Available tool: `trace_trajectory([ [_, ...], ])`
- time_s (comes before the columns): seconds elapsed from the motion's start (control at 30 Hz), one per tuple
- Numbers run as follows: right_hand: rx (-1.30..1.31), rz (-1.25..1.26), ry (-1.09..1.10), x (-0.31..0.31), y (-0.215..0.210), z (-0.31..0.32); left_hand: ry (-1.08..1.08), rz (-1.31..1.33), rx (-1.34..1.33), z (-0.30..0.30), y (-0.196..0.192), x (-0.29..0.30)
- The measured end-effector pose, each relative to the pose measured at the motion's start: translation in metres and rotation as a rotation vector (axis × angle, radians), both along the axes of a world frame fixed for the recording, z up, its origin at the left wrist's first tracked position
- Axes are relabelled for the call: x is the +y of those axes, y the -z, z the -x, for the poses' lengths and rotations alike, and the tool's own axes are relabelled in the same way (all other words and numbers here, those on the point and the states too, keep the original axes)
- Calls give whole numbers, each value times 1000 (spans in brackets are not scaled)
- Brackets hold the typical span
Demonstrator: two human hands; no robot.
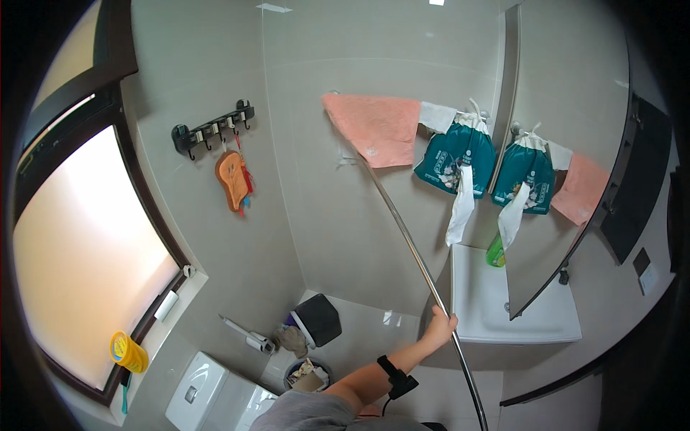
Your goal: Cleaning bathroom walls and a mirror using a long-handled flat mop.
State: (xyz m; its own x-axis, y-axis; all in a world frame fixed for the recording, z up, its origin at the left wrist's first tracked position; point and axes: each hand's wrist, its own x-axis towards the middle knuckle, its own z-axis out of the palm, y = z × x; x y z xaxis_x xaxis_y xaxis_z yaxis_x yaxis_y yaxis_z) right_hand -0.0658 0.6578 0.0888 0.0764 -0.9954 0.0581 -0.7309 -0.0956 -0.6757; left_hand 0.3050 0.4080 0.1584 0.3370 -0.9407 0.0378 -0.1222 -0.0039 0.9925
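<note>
My left hand (439,331) is closed around a long metal pole (408,243), which slants from the lower right up to the far wall. A black strap (397,377) circles that forearm. At the pole's upper end a pale, see-through patch (348,157) shows against the wall; its kind is unclear. The tip meets the lower edge of a pink towel (377,129) hanging on a rail. Beside the towel hang a small white cloth (436,117) and a green drawstring bag (460,154) with white tissue (461,206) trailing out. My right hand is out of view.
A mirror (575,122) reflects the bag and towel above a white basin (471,305) with a green bottle (496,253). At left are a window, hook rack (213,130), yellow canister (129,352) and white toilet (198,391). A filled bin (307,375) stands beyond my arm.
</note>
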Motion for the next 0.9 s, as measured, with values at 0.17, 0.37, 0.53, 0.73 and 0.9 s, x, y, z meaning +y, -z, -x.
trace_trajectory([
  [0.17,53,-204,203,-2,25,28,26,96,16,-4,1,-6],
  [0.37,-13,67,-8,-24,-19,-42,-57,245,161,-49,-7,-6],
  [0.53,-10,-53,-48,-71,-32,-95,-188,204,131,-112,-34,-27],
  [0.73,-73,-115,-126,-132,-48,-155,-313,316,96,-191,-55,-51],
  [0.9,-134,-101,-243,-158,-54,-184,-501,219,-78,-228,-42,-66],
])
